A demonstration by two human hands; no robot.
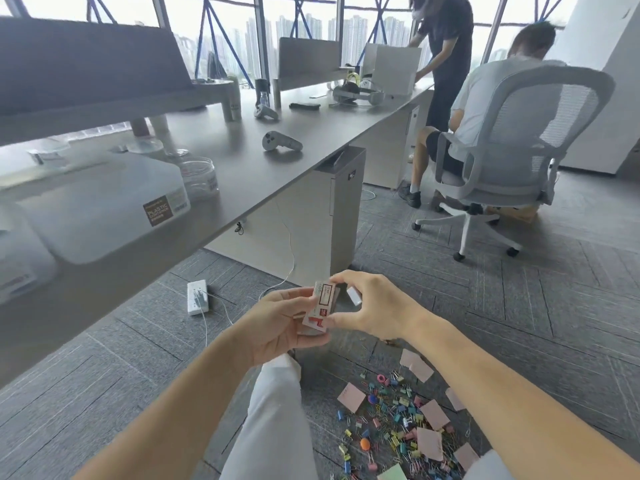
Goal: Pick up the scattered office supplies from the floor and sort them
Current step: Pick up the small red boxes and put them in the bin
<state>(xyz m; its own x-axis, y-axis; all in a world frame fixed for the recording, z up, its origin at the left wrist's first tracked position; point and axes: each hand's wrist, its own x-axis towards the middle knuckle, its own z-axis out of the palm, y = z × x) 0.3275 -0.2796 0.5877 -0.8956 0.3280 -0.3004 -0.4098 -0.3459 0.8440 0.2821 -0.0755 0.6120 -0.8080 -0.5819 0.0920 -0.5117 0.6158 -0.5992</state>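
Head view: both hands on one small red-and-white box (320, 305), held up over the carpet (104, 393).

L hand (277, 323) is palm-up, fingers curled round the box's underside. R hand (375, 306) pinches the box top & bottom betw. forefinger and thumb; a small white piece (355, 295) is tucked behind its fingers, can't tell what. Below the R hand, on the floor: heap of coloured clips (391, 424) w/ pink sticky notes (351, 396) in & around it. Left of the L hand: white power strip (197, 296) w/ cable. Up-left of both hands: desk (242, 161) w/ clear plastic container (104, 209) & jar (201, 178). Beyond the R hand: office chair (512, 150), a person seated in it.
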